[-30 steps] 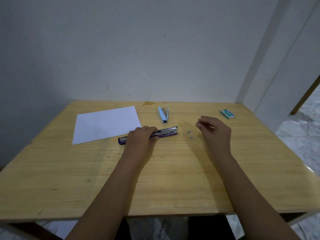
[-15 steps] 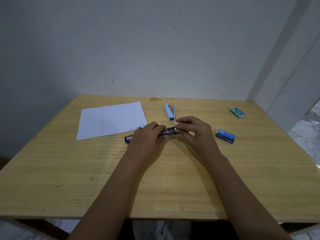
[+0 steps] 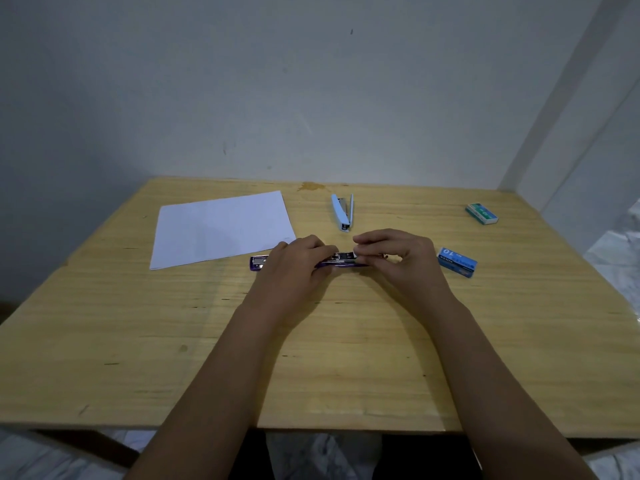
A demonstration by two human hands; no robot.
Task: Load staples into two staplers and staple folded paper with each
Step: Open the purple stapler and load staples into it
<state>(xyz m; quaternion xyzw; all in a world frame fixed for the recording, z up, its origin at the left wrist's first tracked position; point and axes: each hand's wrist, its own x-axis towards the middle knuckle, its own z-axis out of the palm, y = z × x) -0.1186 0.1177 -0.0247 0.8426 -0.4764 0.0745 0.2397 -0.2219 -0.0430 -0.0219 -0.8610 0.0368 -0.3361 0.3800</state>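
- While both arms reach out over the wood table (image 3: 138,341), the hands meet in the middle at the purple stapler (image 3: 258,263).
- Purple stapler lies flat on the table, long way going L to R. Its L end sticks out past the left hand, w/ a shiny metal bit on top.
- Left hand (image 3: 298,265) sits on top of the purple stapler, fingers curled down round it, holding it in place.
- Right hand (image 3: 401,261) is at the other end. Thumb & fingers are bent and pressed close in a pinch, tips touching the silver metal part of the purple stapler. Too small to tell if a strip of staples is in the pinch.
- Blue stapler (image 3: 341,213) lies behind the hands, nearer the wall. It's open in a thin V shape, w/ the joined end pointing at the hands. No hand touches it.
- White paper (image 3: 221,230) lies flat on the L side of the table. Its near R corner is just beside the left hand's knuckles.
- Blue staple box (image 3: 457,266) w/ a big "10" on it sits on the table just beside the right hand, on the R.
- Green staple box (image 3: 481,213) sits near the back R corner, well apart from the hands.
- Plain pale wall (image 3: 311,98) stands behind the table.
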